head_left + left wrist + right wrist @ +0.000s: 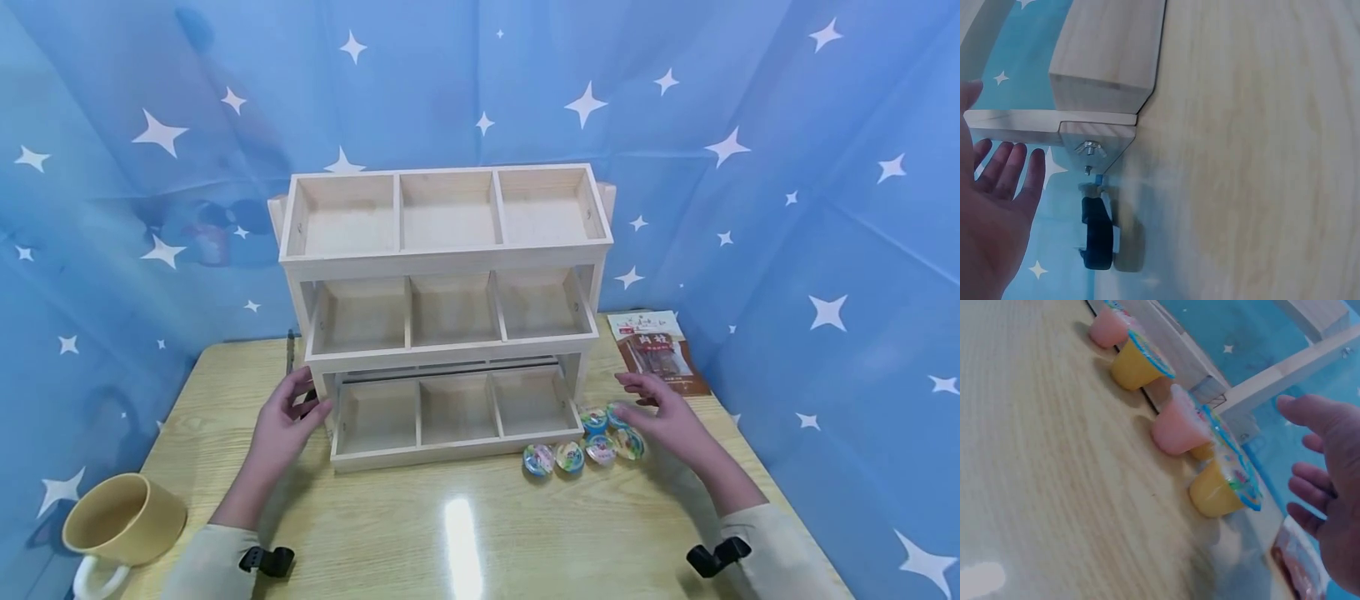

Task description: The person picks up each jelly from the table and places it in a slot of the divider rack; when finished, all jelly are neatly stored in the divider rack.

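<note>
A three-tier wooden rack [450, 258] stands in the middle of the table, each tier split into three compartments with nothing in them. My left hand [287, 414] is at the rack's lower left side, fingers and thumb apart; in the left wrist view the fingers reach toward the wooden frame [1094, 134] with its wing nut. At the right, my right hand [663, 414] hovers above several jelly cups [600, 450], fingers loosely bent and holding nothing. Pink and yellow jelly cups [1216, 487] stand lids up beside the rack in the right wrist view.
A yellow mug [127, 521] with a white handle stands at the front left. A brown-and-white food packet [660, 354] lies at the back right. Behind the rack's left side is a black object [1099, 234]. A blue starry curtain [480, 83] surrounds the table.
</note>
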Demonstrator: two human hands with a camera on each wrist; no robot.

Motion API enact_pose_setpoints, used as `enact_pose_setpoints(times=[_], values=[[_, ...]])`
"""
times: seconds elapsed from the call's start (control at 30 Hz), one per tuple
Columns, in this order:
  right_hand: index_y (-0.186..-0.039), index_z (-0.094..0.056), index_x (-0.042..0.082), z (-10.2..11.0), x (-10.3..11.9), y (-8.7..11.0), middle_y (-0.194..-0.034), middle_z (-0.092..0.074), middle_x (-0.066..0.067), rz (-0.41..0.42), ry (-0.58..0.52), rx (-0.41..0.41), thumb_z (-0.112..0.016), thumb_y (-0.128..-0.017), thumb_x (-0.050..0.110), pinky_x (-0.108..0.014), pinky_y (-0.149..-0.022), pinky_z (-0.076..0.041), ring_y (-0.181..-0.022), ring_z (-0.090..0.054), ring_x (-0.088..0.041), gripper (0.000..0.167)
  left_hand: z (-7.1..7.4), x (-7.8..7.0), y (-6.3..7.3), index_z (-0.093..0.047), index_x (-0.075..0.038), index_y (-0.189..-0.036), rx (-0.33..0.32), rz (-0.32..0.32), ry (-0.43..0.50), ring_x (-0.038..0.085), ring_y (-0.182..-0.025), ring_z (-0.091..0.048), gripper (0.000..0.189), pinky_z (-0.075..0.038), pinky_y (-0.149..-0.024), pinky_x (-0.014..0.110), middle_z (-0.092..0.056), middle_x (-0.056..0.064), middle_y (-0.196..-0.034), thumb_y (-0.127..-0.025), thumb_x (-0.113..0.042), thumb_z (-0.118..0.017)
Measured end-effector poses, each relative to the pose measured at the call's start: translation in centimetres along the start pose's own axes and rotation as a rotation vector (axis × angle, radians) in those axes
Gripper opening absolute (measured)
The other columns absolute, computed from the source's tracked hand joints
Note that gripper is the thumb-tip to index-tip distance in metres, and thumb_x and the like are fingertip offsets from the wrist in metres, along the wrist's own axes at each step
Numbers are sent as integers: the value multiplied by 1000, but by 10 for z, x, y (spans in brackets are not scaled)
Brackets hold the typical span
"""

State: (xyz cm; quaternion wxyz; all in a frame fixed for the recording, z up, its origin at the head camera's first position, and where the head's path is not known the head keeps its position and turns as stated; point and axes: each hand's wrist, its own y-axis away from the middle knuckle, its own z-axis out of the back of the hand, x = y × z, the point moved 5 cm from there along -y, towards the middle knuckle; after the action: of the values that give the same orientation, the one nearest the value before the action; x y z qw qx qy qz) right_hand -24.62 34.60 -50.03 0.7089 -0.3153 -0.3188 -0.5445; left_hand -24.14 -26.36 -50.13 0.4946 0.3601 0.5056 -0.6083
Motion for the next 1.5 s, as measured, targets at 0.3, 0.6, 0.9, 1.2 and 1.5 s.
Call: enact_pose_setpoints(times=[0.3, 0.6, 0.9, 1.2, 1.5], values=[[-154, -57, -1, -7, -4, 6, -147, -59, -26, 26, 79, -17, -82, -104, 21, -67, -109, -49, -133, -58, -44, 61, -4, 3, -1, -51, 6, -156, -35, -3, 36, 10, -123, -66, 57, -55, -100, 17, -60, 32, -142, -103, 7, -73], [-149, -61, -5, -10, -9, 5, -140, -65, -24, -49, 139, -34, -83, -103, 26, -57, -103, -56, -124, -65, -41, 60, -4, 3, -1, -54, 0, -156, -51, 39, 14, 9, -114, -71, 56, -59, -94, 18, -62, 28, -143, -105, 0, -75], [-138, -70, -3, -16, -16, 1, -126, -73, -18, -99, 189, -43, -85, -102, 24, -41, -86, -59, -105, -70, -29, 48, -2, 1, -3, -55, 1, -157, -68, -3, -37, 1, -120, -64, 58, -57, -94, 16, -65, 29, -140, -103, 3, -76], [-137, -71, -2, -16, -11, -1, -124, -73, -19, -122, 202, -26, -85, -101, 28, -40, -82, -58, -103, -69, -28, 49, -2, 2, -3, -55, 1, -157, -73, 0, -56, 0, -121, -62, 57, -57, -95, 16, -65, 27, -140, -104, 2, -75], [-142, -69, -6, -13, -8, -1, -120, -73, -19, -77, 286, -112, -82, -101, 17, -43, -80, -59, -99, -71, -29, 49, -1, 6, -6, -56, 3, -155, -65, -18, -56, 0, -119, -64, 57, -58, -94, 18, -65, 29, -138, -102, 5, -75]])
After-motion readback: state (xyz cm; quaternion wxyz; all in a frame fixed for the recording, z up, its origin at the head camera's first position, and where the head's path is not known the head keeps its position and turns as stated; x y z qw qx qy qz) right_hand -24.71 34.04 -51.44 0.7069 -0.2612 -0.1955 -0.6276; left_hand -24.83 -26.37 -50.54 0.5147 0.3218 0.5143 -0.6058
